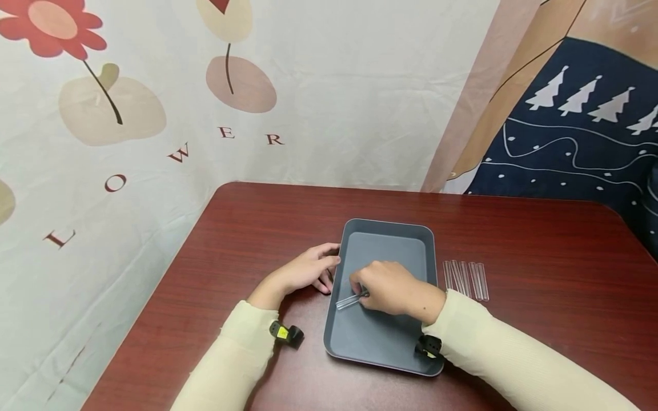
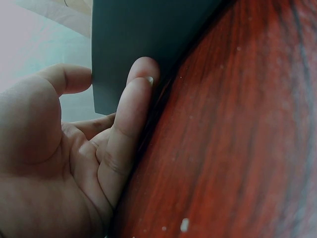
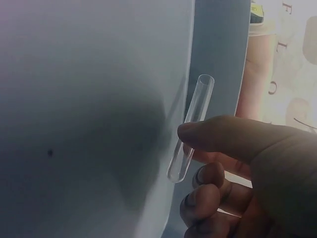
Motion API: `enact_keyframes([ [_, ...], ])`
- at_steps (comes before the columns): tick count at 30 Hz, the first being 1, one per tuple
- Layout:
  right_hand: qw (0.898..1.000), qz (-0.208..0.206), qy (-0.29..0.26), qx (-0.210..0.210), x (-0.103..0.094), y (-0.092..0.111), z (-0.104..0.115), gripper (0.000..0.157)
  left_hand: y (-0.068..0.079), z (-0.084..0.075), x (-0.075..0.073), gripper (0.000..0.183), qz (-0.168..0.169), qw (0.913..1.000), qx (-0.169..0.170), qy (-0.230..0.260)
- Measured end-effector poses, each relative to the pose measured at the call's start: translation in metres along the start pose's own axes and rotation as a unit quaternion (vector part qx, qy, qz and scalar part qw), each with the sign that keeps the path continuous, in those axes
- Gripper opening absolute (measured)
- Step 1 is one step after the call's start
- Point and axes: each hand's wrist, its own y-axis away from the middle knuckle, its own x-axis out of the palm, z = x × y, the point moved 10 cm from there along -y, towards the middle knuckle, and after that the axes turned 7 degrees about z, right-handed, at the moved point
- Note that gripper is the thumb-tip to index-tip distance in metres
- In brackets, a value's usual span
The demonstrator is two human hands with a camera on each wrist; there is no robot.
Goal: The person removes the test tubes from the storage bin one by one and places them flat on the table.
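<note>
My right hand (image 1: 389, 288) is over the grey tray (image 1: 354, 342) and pinches a small clear test tube (image 1: 350, 301) between thumb and fingers. In the right wrist view the tube (image 3: 200, 99) lies at a slant near the tray's side wall, its rounded end at the bottom and its mouth at the top. My left hand (image 1: 308, 269) rests at the tray's left side. In the left wrist view, the thumb of that hand (image 2: 79, 144) touches the tray's edge, and other fingertips lie against the outer wall (image 2: 143, 29).
Several clear tubes (image 1: 465, 279) lie side by side on the reddish-brown table (image 1: 545, 297), just right of the tray. A printed white cloth (image 1: 349, 114) hangs behind the table's far edge, and a dark blue cloth (image 1: 560, 148) hangs at the back right.
</note>
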Motion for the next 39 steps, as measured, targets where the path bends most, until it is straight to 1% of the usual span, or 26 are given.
enact_keyframes([
  [10, 1.000, -0.021, 0.005, 0.004, -0.009, 0.008, -0.002, 0.011, -0.001, 0.000, 0.000, 0.052, 0.000, 1.0000, 0.000, -0.001],
  [19, 0.999, -0.033, 0.005, 0.020, -0.015, 0.012, -0.006, 0.011, 0.000, 0.000, 0.001, 0.053, 0.002, 1.0000, 0.002, -0.001],
  [27, 0.998, -0.053, -0.006, 0.013, -0.024, 0.015, -0.003, 0.009, 0.000, 0.000, 0.000, 0.054, 0.000, 1.0000, 0.000, 0.000],
  [39, 0.997, -0.072, -0.008, 0.020, -0.036, 0.023, -0.004, 0.009, 0.000, -0.001, 0.000, 0.053, 0.000, 1.0000, 0.000, 0.001],
])
